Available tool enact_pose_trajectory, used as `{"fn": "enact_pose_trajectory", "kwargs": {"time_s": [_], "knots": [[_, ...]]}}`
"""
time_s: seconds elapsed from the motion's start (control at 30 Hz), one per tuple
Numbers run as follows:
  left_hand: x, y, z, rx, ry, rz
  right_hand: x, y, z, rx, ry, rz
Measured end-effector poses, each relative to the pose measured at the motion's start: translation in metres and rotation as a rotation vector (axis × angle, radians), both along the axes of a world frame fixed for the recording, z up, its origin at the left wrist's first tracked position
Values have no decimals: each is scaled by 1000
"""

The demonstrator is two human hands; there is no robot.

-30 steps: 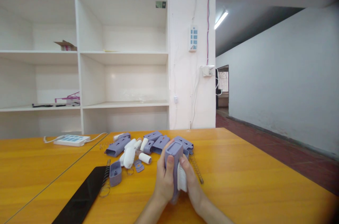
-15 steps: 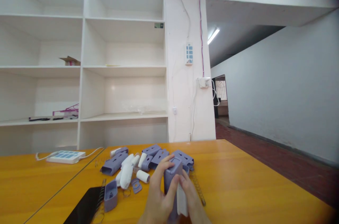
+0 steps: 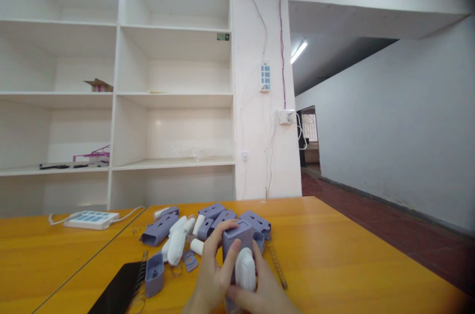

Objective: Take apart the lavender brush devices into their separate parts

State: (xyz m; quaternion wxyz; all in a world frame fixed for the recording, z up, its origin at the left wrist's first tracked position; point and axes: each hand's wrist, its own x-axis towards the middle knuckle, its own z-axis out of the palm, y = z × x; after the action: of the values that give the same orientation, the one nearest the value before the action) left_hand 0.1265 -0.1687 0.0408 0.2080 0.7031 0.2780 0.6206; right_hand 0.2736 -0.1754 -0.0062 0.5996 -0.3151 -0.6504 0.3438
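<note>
A purple plastic casing [image 3: 237, 232] stands upright between my hands near the table's front edge. My left hand [image 3: 213, 274] is closed round its left side, fingers over the top and thumb on the front. A white, ridged, rounded piece [image 3: 245, 269] shows at the casing's front; whether it sits inside or against it I cannot tell. My right hand [image 3: 270, 284] is closed about this white piece, thumb below it and fingers along its right side. Just left lie similar white pieces [image 3: 176, 247], a white cylinder [image 3: 197, 246] and a flat purple part [image 3: 190, 261].
More purple casings [image 3: 160, 229] lie behind my hands, with a purple cup-like part [image 3: 154, 274] to the left. Coil springs [image 3: 276, 265] flank the pile. A black flat object [image 3: 115, 289] and a white power strip [image 3: 92, 220] lie farther left on the orange table [image 3: 345, 254].
The casing has turned and tipped, and the white piece now shows its rounded ridged face rather than its edge. My right thumb has moved down below it.
</note>
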Motion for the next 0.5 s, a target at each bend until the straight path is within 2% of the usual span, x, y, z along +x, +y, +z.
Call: {"fn": "enact_pose_trajectory", "kwargs": {"time_s": [0.13,0.3,0.5], "knots": [[-1,5,-3,-13,-13,64,-8,-9,12,-30,-28,52],[1,6,-1,-49,14,78,-8,-14,26,-25,-92,65],[0,-1,10,71,52,221,-4,-9,18,-47,-236,-52]]}}
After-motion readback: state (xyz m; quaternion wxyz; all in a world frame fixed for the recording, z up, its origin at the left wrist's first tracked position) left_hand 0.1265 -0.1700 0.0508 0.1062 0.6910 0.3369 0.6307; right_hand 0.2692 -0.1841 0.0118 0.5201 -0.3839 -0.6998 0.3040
